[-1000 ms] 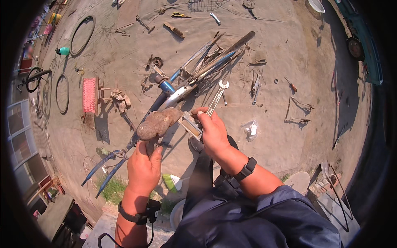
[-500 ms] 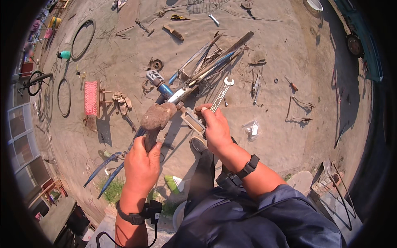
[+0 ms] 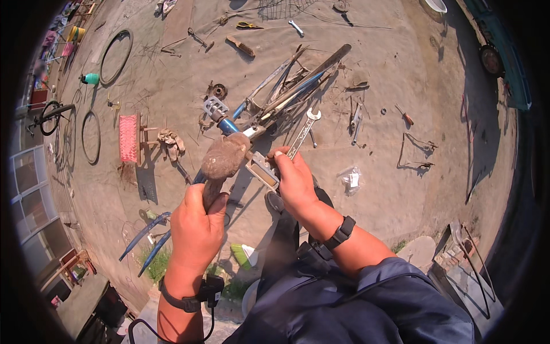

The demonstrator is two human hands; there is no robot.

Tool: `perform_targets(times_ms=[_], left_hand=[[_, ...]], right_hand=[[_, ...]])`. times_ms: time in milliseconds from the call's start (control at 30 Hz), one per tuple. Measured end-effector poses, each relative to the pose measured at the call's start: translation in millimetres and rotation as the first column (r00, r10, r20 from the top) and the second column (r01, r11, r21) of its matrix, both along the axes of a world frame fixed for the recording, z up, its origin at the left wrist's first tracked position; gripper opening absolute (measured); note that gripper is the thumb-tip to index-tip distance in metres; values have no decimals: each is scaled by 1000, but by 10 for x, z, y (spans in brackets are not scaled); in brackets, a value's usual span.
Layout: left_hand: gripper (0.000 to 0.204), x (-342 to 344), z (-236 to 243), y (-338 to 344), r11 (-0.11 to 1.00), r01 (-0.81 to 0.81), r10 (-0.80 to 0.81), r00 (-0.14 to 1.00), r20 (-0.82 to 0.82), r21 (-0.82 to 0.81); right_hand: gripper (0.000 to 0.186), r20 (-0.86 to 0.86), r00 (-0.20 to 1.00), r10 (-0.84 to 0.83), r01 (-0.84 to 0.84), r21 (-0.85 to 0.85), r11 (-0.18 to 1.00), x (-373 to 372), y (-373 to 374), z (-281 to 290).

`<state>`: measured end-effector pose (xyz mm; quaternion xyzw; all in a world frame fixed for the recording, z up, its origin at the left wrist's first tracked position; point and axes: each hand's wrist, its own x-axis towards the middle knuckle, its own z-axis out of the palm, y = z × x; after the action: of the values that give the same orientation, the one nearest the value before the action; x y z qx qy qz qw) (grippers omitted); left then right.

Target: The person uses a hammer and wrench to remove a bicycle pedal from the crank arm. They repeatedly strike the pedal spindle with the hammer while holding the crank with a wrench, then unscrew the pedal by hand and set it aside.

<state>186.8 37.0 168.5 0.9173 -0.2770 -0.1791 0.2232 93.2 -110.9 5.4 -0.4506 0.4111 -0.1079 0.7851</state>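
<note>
— Raised since a second ago, the rusty brown-headed hammer (image 3: 224, 157) now sits higher, at frame centre?

— Yes; left hand (image 3: 196, 223) wraps its handle. Right hand (image 3: 296, 179) pinches one grey rectangular bicycle pedal (image 3: 262, 171), touching the blue bicycle frame (image 3: 269, 103).

— Loose things?

— Two tyre hoops (image 3: 116, 56) upper left, one silver wrench (image 3: 302, 133); bare sandy ground (image 3: 366, 218) right.

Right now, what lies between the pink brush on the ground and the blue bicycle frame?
In the head view, a crumpled pair of dirty work gloves lies on the bare ground between the pink brush and the blue bicycle frame.
</note>
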Motion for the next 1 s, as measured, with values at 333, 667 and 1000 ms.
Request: perform_targets(times_ms=[333, 667, 1000], left_hand=[[31, -86, -160, 227, 996, 6, -1, 999, 51, -93], [35, 141, 556, 85, 794, -272, 196, 961, -195, -544], [25, 111, 264, -175, 999, -41, 43, 997, 70, -35]], right_hand=[[22, -53, 997, 64, -64, -12, 998, -12, 26, 99], [21, -45, 999, 13, -14, -2, 1000, -32, -77, -17], [20, -57, 998, -22, 20, -36, 999, -21, -108, 43]])
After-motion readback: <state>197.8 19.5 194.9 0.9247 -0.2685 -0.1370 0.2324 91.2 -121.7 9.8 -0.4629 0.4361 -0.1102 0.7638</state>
